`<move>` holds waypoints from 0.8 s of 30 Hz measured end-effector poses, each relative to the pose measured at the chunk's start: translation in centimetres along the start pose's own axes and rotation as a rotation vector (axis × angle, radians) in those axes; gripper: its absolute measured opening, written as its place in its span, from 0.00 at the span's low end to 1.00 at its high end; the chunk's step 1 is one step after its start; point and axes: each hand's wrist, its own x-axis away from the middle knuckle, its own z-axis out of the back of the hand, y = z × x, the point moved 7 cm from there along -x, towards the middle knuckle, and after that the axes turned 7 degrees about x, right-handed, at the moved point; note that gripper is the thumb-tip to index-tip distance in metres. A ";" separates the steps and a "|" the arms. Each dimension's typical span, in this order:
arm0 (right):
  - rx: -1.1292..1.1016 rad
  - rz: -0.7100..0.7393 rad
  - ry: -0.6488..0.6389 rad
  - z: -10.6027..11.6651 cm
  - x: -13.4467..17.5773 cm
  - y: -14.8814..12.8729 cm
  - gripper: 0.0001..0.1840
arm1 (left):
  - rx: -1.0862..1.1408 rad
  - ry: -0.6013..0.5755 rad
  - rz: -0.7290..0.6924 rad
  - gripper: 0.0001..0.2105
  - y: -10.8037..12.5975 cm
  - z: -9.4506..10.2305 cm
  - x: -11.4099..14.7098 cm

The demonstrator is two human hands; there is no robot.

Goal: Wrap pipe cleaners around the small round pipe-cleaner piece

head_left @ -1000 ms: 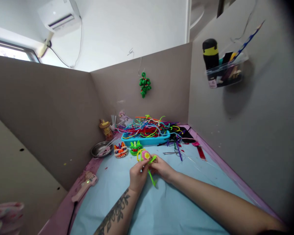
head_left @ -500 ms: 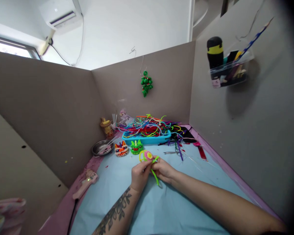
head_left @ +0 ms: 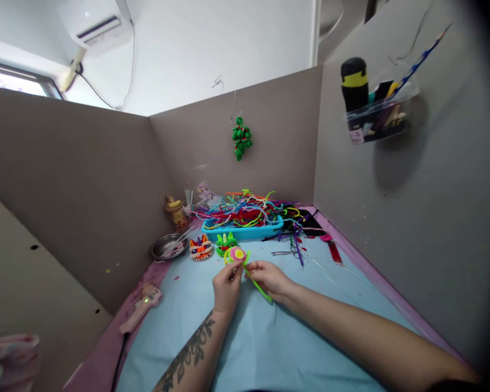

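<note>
Head view: pink-and-yellow coil (head_left: 237, 254) is pinched by left hand (head_left: 226, 285) just in front of blue tray (head_left: 245, 233); green pipe cleaner (head_left: 256, 282) is gripped by right hand (head_left: 269, 279). Core judged wound; green tail remains unwrapped.

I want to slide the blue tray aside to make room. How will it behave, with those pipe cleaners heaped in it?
The blue tray looks low and flat, so it should slide without tipping. The pipe cleaners overhang its rim in a loose tangle, so some will probably drag or spill. It is likely light.
</note>
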 end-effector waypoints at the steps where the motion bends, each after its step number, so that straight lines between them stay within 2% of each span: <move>1: 0.013 0.025 -0.003 0.0 0.0 -0.1 0.13 | 0.011 0.006 0.019 0.10 -0.2 0.0 0.0; 6: 0.190 0.198 -0.086 -0.4 -0.4 -0.9 0.14 | 0.126 0.033 0.171 0.11 -1.0 -0.1 -0.3; 10: 0.575 0.462 -0.032 -0.2 0.1 -2.7 0.15 | 0.281 0.108 0.339 0.15 -2.0 0.2 -0.5; 13: 0.796 0.604 -0.089 -1.0 1.0 -3.6 0.20 | 0.399 0.166 0.408 0.18 -2.9 0.5 -0.5; 16: 0.869 0.659 -0.226 -2.0 1.8 -3.5 0.22 | 0.488 0.217 0.459 0.19 -3.9 0.7 -0.5; 19: 0.881 0.652 -0.338 -2.7 2.2 -3.3 0.21 | 0.526 0.251 0.494 0.19 -4.6 0.8 -0.4; 24: 0.779 0.650 -0.402 -2.6 2.5 -4.0 0.11 | 0.580 0.238 0.507 0.17 -4.3 0.6 -0.5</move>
